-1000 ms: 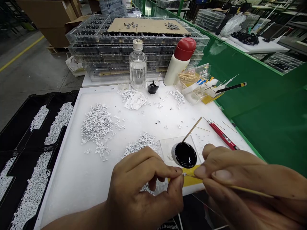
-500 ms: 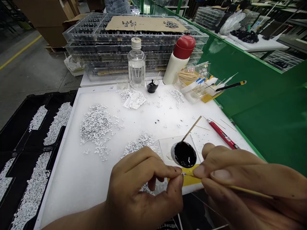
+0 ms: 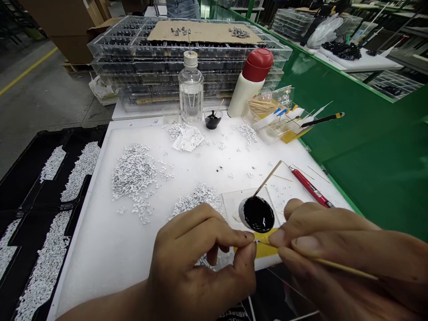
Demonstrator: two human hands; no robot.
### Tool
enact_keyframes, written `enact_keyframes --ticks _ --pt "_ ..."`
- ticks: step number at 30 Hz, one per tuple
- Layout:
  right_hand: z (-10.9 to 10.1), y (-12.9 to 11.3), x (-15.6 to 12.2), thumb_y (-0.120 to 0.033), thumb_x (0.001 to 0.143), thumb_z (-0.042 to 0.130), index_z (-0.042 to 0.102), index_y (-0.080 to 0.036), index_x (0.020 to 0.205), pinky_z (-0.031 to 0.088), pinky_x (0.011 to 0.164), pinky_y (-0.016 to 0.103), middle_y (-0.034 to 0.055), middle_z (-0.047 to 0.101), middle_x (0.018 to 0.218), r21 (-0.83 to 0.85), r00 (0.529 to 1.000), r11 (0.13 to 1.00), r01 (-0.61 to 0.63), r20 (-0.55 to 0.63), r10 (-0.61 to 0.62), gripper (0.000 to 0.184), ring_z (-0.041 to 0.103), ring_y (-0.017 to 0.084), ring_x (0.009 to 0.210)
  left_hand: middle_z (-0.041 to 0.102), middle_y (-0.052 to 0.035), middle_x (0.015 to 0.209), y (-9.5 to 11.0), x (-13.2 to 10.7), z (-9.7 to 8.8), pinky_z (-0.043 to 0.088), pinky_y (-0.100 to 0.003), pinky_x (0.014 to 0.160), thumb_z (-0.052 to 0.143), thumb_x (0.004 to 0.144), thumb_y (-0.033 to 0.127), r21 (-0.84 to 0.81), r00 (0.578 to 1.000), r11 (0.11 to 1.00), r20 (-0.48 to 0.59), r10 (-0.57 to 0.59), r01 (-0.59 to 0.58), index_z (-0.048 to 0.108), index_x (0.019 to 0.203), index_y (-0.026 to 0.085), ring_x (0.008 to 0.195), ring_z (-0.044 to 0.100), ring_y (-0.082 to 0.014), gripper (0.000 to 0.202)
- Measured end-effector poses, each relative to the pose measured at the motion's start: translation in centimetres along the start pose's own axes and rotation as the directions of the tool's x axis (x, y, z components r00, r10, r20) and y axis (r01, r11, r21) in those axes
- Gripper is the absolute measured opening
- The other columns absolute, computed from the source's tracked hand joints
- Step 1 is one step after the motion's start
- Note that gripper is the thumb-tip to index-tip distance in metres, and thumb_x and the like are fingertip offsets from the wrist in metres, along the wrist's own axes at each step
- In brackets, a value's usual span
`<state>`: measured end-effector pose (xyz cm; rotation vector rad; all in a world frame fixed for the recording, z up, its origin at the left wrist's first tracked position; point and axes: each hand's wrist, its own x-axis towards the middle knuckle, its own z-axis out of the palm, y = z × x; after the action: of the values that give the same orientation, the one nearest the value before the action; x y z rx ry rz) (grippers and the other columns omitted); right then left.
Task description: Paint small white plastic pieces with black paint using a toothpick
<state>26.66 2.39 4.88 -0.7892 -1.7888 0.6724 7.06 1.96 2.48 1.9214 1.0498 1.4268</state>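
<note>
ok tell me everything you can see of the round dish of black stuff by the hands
The shallow round dish is filled nearly to its pale rim with glossy black liquid, perhaps ink or paint. A thin wooden stick rests in it, tilting up and away to the right. The dish sits on a clear plastic sheet, just above a yellow strip. Neither hand touches it: the left hand pinches a small white piece just below it, beside the right hand holding a wooden pick.

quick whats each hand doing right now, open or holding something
left hand: closed, fingertips pinched on something too small to make out
right hand: closed, holding a thin wooden stick
</note>
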Motion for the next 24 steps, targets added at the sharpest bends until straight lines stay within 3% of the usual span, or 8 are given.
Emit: enact_keyframes --ticks 8,16,24 --pt "0.4 0.1 0.1 -0.003 0.089 0.077 0.067 -0.02 0.109 0.063 0.088 0.015 -0.006 0.077 0.093 -0.006 1.0 1.0 0.007 -0.019 -0.007 0.029 0.074 0.005 0.083 0.074 0.0026 0.069 -0.1 -0.1 0.2 0.052 -0.017 0.047 0.076 0.079 -0.001 -0.017 1.0 1.0 0.007 0.0 0.001 0.069 0.082 0.014 0.055 0.059 -0.0068 0.017" --pt "0.0 0.8 -1.6 0.001 0.091 0.067 0.068 -0.019 0.12 0.064 0.08 0.031 0.0021 0.077 0.105 0.001 0.999 1.0 -0.017 0.033 0.017 0.035 0.072 0.013 0.087 0.073 0.0022 0.068 0.1 0.0 -0.1 0.051 -0.017 0.046 0.075 0.079 0.0 -0.019 1.0 1.0 -0.003 0.011 -0.011 0.068 0.08 0.014 0.053 0.059 -0.0068 0.015" --pt "-0.3 0.2 -1.7 0.001 0.09 0.069 0.068 -0.02 0.12 0.066 0.077 0.03 0.0037 0.078 0.104 -0.075 0.999 0.997 -0.004 0.032 0.006 0.037 0.074 0.017 0.092 0.072 0.002 0.066 0.0 0.4 0.1 0.051 -0.018 0.044 0.074 0.079 -0.001 -0.012 1.0 1.0 -0.003 0.013 -0.013 0.07 0.08 0.014 0.052 0.058 -0.0075 0.016"
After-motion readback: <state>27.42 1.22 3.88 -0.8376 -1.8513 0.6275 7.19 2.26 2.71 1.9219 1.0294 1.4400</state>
